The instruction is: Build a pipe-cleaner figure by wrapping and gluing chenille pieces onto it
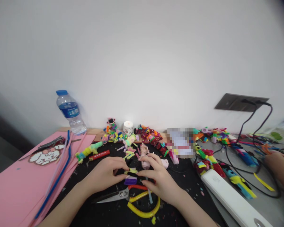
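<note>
Pinching a small yellow-green and purple pipe-cleaner piece between left hand and right hand, fingertips of both closed on it at centre. Just below the grip: scissors with yellow loop handles, on black mat. Well left of grip: pink card sheets, water bottle.

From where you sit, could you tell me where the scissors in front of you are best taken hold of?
Take the scissors by the yellow handle loops, coming from above on the near right side. The blades point left toward the left hand; the loops lie flat and open beside the right hand.
</note>
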A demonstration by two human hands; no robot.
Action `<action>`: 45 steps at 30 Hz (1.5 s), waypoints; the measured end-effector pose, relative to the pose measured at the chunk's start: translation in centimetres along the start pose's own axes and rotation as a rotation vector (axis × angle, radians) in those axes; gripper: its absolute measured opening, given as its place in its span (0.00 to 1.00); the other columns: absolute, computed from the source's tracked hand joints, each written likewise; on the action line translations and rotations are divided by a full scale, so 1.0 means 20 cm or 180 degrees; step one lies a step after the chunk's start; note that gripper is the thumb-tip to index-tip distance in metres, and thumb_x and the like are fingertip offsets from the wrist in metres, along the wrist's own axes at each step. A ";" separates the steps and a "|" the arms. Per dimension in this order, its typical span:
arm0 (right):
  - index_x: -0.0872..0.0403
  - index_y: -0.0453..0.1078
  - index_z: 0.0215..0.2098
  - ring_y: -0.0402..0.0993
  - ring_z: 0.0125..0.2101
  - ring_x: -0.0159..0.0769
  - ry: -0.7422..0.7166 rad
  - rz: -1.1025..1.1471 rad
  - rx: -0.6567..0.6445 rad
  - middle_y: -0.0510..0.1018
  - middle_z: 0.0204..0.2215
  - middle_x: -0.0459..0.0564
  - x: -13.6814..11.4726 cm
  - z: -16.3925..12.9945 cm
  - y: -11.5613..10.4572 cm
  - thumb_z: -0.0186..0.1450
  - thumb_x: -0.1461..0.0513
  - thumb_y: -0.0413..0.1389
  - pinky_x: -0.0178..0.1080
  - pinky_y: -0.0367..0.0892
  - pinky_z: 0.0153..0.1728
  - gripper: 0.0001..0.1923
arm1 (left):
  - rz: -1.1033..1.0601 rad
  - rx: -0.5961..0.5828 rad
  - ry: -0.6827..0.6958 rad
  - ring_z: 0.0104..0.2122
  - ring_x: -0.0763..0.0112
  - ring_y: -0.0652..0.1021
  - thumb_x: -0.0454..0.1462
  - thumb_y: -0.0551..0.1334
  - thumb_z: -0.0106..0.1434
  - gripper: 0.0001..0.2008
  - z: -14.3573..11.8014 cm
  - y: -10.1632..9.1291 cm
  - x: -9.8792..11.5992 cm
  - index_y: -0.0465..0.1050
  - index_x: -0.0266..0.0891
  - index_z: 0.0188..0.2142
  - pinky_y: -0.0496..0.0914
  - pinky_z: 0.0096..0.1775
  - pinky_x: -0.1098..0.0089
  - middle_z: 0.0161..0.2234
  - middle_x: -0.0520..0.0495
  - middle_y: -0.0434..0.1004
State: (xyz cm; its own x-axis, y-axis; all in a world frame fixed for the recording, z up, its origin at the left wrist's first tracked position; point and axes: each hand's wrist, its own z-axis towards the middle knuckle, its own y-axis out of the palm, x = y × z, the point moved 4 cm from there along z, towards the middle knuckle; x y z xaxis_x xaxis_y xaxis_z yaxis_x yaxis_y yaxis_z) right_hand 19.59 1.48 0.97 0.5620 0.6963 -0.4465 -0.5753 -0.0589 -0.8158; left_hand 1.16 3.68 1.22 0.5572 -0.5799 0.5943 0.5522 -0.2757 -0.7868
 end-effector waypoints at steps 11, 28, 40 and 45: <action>0.46 0.72 0.42 0.50 0.56 0.44 0.0044 -0.0019 -0.0095 0.62 0.53 0.47 0.00 0.00 0.01 0.55 0.68 0.59 0.50 0.53 0.55 0.18 | 0.0079 0.0568 -0.0130 0.30 0.70 0.73 0.37 0.53 0.63 0.10 0.00 -0.04 -0.02 0.73 0.39 0.35 0.65 0.33 0.73 0.33 0.48 0.74; 0.50 0.65 0.50 0.59 0.50 0.41 0.0266 0.0350 0.0394 0.68 0.47 0.51 0.02 -0.01 -0.04 0.61 0.67 0.51 0.46 0.57 0.52 0.19 | 0.0073 0.0547 -0.0615 0.40 0.65 0.72 0.33 0.56 0.58 0.06 0.02 0.03 -0.19 0.71 0.41 0.34 0.65 0.43 0.68 0.40 0.48 0.70; 0.52 0.68 0.43 0.67 0.42 0.40 0.0362 0.0507 0.0995 0.73 0.39 0.53 0.05 -0.01 -0.08 0.63 0.68 0.47 0.45 0.65 0.43 0.13 | -0.0884 0.1209 -0.1044 0.27 0.69 0.73 0.36 0.56 0.59 0.03 0.01 0.00 -0.21 0.63 0.39 0.30 0.66 0.31 0.70 0.26 0.53 0.69; 0.53 0.68 0.42 0.68 0.40 0.38 0.0284 0.0489 0.1003 0.73 0.38 0.52 0.04 -0.01 -0.07 0.63 0.69 0.48 0.42 0.66 0.42 0.12 | -0.1617 0.1375 -0.1062 0.26 0.70 0.74 0.37 0.59 0.57 0.06 0.01 0.02 -0.18 0.64 0.38 0.33 0.67 0.32 0.70 0.25 0.53 0.71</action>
State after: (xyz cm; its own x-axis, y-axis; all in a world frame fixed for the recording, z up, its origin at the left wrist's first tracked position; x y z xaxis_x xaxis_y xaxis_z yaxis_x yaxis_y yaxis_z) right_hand 21.02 1.91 1.74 0.4964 0.6304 -0.5968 -0.8042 0.0751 -0.5896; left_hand -0.50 5.86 -1.27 0.2890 -0.1787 0.9405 0.9482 -0.0821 -0.3070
